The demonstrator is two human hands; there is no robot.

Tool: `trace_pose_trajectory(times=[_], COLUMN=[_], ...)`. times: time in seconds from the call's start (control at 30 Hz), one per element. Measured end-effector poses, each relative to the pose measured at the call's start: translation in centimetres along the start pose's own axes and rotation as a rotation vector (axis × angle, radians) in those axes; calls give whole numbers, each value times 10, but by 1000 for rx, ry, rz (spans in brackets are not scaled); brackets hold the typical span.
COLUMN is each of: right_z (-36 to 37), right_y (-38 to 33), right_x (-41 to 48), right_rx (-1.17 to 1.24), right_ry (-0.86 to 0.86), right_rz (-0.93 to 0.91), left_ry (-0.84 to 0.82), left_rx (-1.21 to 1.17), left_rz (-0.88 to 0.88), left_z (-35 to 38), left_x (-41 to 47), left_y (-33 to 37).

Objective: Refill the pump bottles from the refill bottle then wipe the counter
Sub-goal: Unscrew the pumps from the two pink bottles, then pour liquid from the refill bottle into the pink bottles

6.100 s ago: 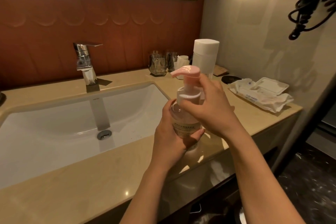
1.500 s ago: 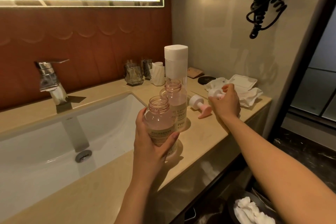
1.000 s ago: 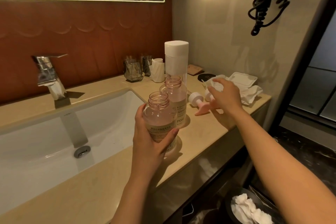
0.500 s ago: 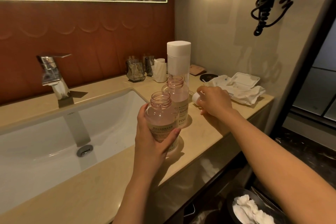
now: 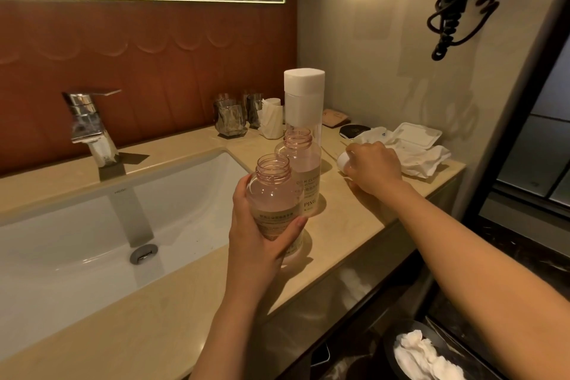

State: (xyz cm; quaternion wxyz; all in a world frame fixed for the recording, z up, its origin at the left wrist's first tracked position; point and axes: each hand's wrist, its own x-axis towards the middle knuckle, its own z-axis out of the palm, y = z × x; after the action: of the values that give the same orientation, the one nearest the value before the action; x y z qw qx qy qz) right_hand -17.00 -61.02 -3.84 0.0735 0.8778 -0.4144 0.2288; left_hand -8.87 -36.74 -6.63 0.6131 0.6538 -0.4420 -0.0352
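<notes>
The left hand (image 5: 259, 237) grips the near pump bottle (image 5: 273, 194) around its lower body, thumb across the label, holding it upright over the front edge of the counter (image 5: 185, 302). Its neck is open with no pump fitted. The pink-tinted plastic looks clear near the top, and I cannot read the liquid level. The second pump bottle (image 5: 303, 170) stands on the counter just behind it, also uncapped and pinkish through the shoulder. The tall refill bottle (image 5: 303, 95) stands just behind that one with its white cap on.

The right hand (image 5: 371, 168) lies low on the counter to the right of the bottles. Its fingers are curled down over a white pump head (image 5: 341, 160), of which only a rounded edge shows. Just beyond it sits an open wet wipes pack (image 5: 410, 148).

Six seconds ago a pink pump sat on the near bottle under the right hand. One second ago that hand hovered with fingers spread above two pump heads lying on the counter. It has since dropped and closed over them. The left hand's hold has not changed.

The sink basin (image 5: 77, 241) and faucet (image 5: 89, 123) lie to the left.
</notes>
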Motion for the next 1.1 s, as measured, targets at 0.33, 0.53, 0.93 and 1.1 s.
trace_pose_trajectory(times=[0.33,0.53,0.93,1.1], right_z=[-40,-51,-20,-13], right_y=[-25,-48,-63,-64], right_x=[14,39,59,56], right_rx=[848,1140,1168,1173], right_ry=[97,-169,-298,-229], right_rz=[143,140,108,131], left_ry=[8,16,17,17], left_rx=[-21,-8,20,32], left_rz=[11,2,-15,-30], left_z=[0,0,-1,-1], left_x=[1,1,0,0], left_y=[0,-1,1,3])
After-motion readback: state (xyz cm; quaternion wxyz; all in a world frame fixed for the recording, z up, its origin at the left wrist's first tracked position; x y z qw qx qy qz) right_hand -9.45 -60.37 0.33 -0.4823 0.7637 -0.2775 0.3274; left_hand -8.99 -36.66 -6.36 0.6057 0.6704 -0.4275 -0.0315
